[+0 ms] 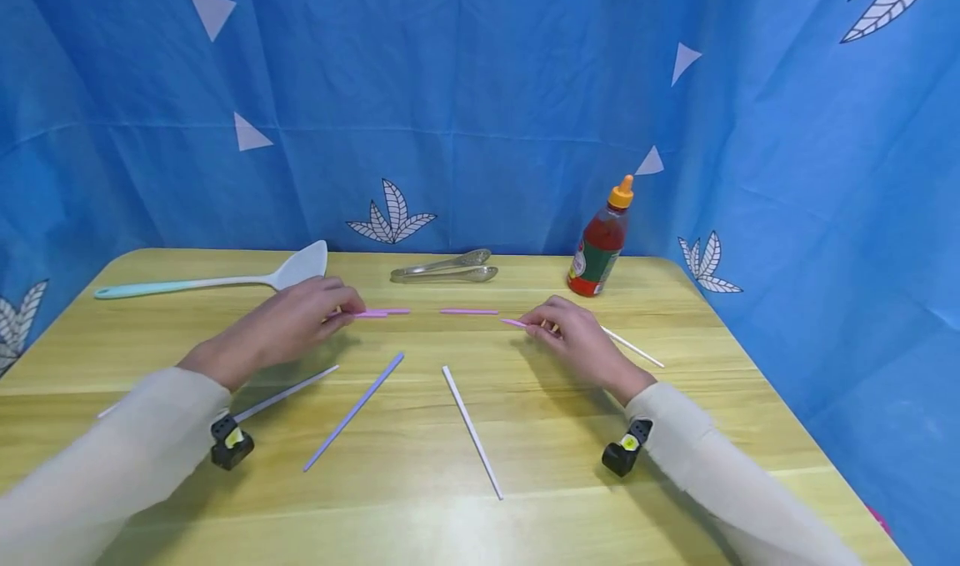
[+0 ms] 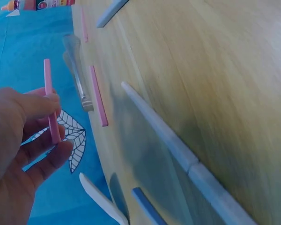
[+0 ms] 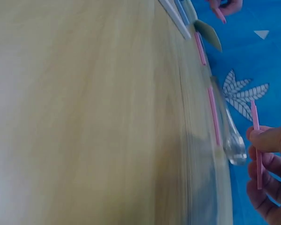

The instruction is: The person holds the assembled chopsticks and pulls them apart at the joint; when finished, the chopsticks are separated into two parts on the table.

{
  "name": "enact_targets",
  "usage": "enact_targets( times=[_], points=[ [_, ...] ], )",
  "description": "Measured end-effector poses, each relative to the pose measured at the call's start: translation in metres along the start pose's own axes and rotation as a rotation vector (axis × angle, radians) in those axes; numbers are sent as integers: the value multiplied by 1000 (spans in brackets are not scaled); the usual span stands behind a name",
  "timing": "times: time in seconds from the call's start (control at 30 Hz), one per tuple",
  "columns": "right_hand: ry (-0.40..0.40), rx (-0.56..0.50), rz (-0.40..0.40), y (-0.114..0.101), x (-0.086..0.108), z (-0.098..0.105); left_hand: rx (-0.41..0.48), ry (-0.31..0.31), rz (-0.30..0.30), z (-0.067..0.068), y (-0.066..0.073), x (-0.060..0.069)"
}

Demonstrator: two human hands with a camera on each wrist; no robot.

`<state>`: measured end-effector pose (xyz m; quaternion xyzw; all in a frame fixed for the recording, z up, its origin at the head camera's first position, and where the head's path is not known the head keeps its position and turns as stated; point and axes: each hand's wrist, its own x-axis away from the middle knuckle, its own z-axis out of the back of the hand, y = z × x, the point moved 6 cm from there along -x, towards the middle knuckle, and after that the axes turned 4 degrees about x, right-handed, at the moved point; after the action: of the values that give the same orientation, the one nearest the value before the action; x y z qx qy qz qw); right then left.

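Observation:
My left hand [image 1: 311, 308] pinches a short pink stick [image 2: 48, 79] between thumb and fingers, held above the table. A second pink stick [image 2: 98, 96] lies on the wood just beyond it. Over on the right, my right hand [image 1: 573, 341] pinches another short pink stick [image 3: 259, 164], also raised. Between the hands, one more pink stick [image 1: 468, 311] rests flat on the table. Nearer me lie a blue-violet stick [image 1: 356, 408], a white stick [image 1: 472, 433] and a pale lavender stick [image 1: 288, 391], all slanted. Another white stick [image 1: 633, 347] is partly hidden behind my right hand.
A turner with a pale green handle [image 1: 150, 288] lies at the back left. Metal tongs [image 1: 446, 267] rest at the back middle. An upright red sauce bottle [image 1: 600, 245] stands at the back right. Blue cloth [image 1: 487, 91] hangs behind the wooden table [image 1: 420, 516].

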<state>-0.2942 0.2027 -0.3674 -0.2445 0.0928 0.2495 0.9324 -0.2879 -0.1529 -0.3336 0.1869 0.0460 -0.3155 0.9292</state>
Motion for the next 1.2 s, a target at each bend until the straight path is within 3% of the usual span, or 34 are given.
enact_targets(
  times=[0.27, 0.5, 0.8, 1.2],
  points=[
    [-44, -6, 32, -24, -31, -28, 13, -27, 10, -18, -7, -11],
    [-45, 72, 72, -38, -50, -48, 22, -52, 5, -30, -11, -17],
    [-85, 125, 38, -42, -60, -65, -5, -90, 54, -39, -15, -23],
    [-98, 133, 17, -44, -63, -69, -11, -92, 51, -44, -18, -29]
  ],
)
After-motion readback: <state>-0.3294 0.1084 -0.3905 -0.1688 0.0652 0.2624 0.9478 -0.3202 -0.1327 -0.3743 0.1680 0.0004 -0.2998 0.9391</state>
